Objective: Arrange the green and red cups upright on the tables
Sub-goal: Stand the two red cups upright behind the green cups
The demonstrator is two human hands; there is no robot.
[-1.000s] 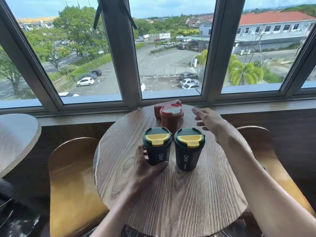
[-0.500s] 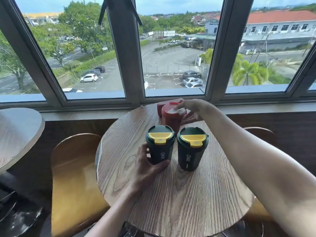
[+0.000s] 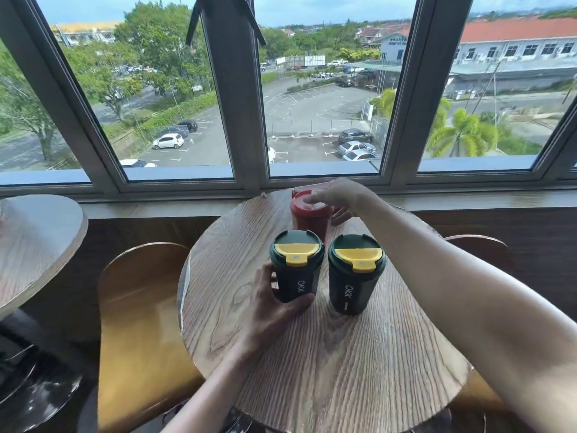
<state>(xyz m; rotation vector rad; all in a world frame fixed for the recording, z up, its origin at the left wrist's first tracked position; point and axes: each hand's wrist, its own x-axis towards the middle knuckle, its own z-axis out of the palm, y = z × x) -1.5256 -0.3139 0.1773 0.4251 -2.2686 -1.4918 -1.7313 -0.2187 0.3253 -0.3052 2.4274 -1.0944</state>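
Left hand (image 3: 274, 303) wraps the near green cup (image 3: 296, 265); right hand (image 3: 338, 198) clasps the red cup's (image 3: 307, 217) lid beyond. Likely next: lift it and set it upright elsewhere.

Looks like a café or canteen seating area, upper floor. We see a small round wood-grain table (image 3: 327, 370) under both hands, w/ curved plywood chairs (image 3: 140, 323) tucked in left of the left hand (image 3: 274, 307) & right of the right arm. A 2nd round table (image 3: 34, 239) sits further left. Lidded takeaway-style cups (image 3: 356, 273) w/ "OKK" branding stand between the hands. Beyond the right hand (image 3: 340, 195), a wide window row (image 3: 237, 104) overlooks a car park (image 3: 312, 120) well below.
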